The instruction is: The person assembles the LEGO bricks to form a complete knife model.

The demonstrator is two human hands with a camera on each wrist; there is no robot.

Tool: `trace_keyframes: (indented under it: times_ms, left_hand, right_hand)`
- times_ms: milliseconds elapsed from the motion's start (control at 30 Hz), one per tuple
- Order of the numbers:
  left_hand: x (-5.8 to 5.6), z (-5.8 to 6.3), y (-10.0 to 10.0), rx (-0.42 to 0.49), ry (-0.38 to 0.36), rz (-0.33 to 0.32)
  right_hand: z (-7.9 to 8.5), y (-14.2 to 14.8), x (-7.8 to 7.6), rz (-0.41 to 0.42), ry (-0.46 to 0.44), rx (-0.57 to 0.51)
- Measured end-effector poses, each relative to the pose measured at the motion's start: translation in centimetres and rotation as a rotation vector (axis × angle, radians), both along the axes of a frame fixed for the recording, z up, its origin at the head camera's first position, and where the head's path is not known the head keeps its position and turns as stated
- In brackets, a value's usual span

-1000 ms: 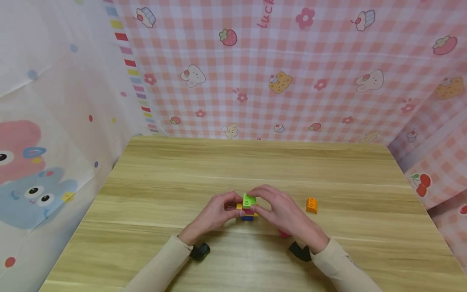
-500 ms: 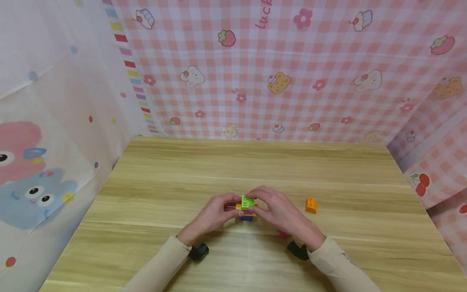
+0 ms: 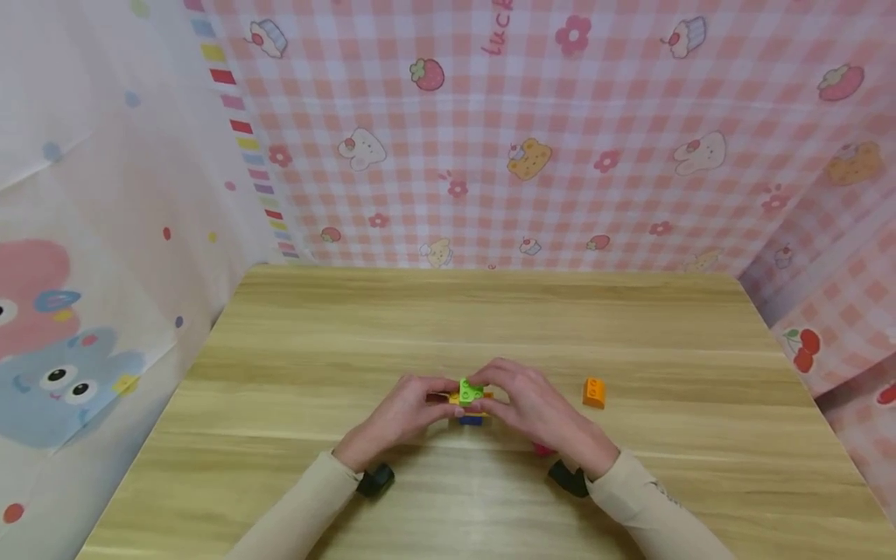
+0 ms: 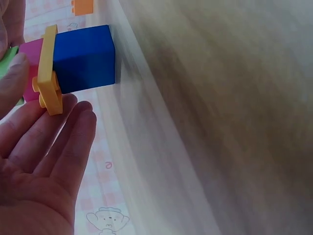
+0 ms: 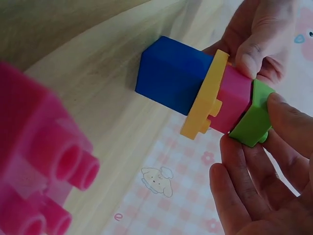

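The green brick (image 5: 257, 115) sits lower over the pink brick (image 5: 234, 98) than a second ago, seemingly nearly seated, pinched by my right hand (image 3: 537, 412) while my left hand (image 3: 399, 414) pinches the stack (image 5: 207, 93) beneath, about midway between the table's (image 3: 336, 327) side edges.

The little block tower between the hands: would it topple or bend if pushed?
The block tower may tip if nudged near the top, as it rises on a single blue block. It would probably feel stiff and light, since it looks like moulded plastic. The yellow plate might snag first, because it juts out past the blue block.
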State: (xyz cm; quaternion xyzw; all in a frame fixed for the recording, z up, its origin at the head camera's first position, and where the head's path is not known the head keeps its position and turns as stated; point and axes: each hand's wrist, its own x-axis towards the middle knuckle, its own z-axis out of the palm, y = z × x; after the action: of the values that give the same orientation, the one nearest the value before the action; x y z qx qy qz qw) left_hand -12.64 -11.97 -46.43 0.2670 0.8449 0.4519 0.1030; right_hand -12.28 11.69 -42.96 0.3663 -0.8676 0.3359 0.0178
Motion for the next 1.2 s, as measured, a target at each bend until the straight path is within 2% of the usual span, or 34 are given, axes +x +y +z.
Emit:
trace_keyframes:
  times_ms: [267, 433, 700, 833, 967, 1200]
  left_hand:
    - [-0.2, -0.1, 0.1, -0.049, 0.111, -0.049]
    - [-0.1, -0.4, 0.2, -0.036, 0.13, -0.053]
    - [0.0, -0.2, -0.1, -0.031, 0.081, -0.047]
    - [0.0, 0.4, -0.3, -0.092, 0.023, -0.056]
    - [0.0, 0.8, -0.4, -0.138, -0.008, -0.038]
    - [0.2, 1.4, -0.2, -0.067, -0.022, 0.006]
  right_hand:
    - [-0.4, 0.0, -0.2, 0.005, -0.009, -0.007]
    - [-0.4, 0.1, -0.1, 0.005, -0.016, -0.003]
    - [0.0, 0.1, -0.5, -0.016, -0.06, 0.015]
    - [-0.1, 0.4, -0.2, -0.03, -0.109, 0.052]
    - [-0.3, 1.4, 0.3, -0.047, -0.13, 0.089]
    - [-0.5, 4.0, 1.4, -0.086, -0.091, 0.118]
